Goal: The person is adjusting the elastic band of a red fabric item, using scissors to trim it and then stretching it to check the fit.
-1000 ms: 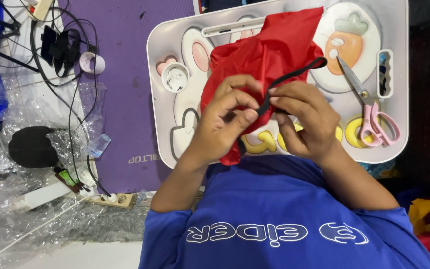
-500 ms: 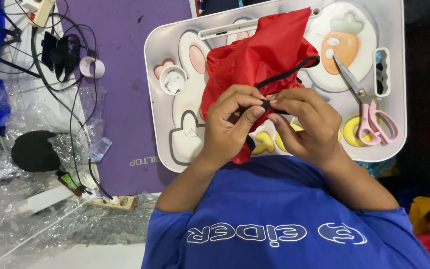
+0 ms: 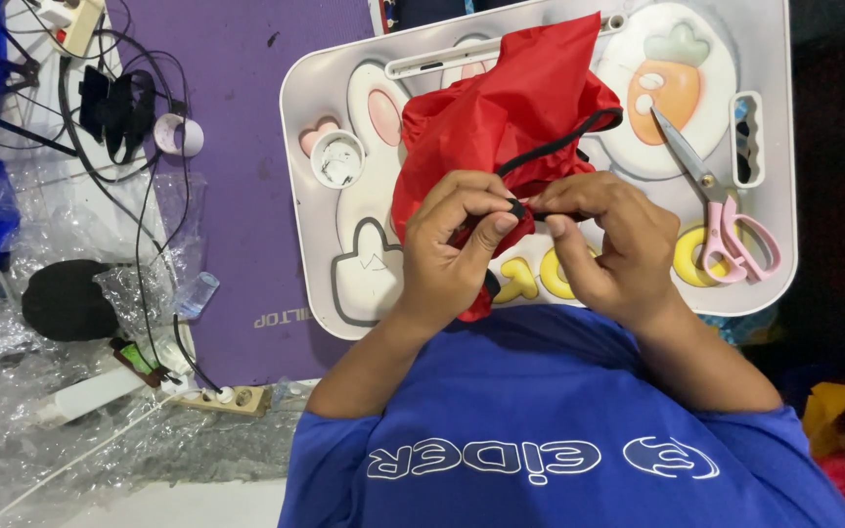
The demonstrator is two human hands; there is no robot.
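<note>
Pinching a black drawstring (image 3: 561, 147), the left hand (image 3: 457, 249) and right hand (image 3: 608, 244) meet fingertip to fingertip over a red fabric pouch (image 3: 506, 117) on the white tray (image 3: 784, 284); pink-handled scissors (image 3: 721, 220) lie right

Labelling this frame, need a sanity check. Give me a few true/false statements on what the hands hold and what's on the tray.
1. Both hands pinch a black cord on the red fabric bag. True: the left hand and the right hand meet on it.
2. The pink-handled scissors are in the right hand. False: they lie on the white lap tray, right of the hands, untouched.
3. The red fabric bag lies over the tray. True.
4. The scissors' blades point toward the person. False: the handles are nearer the person, the blades point away.
5. A purple mat lies left of the tray. True.
</note>
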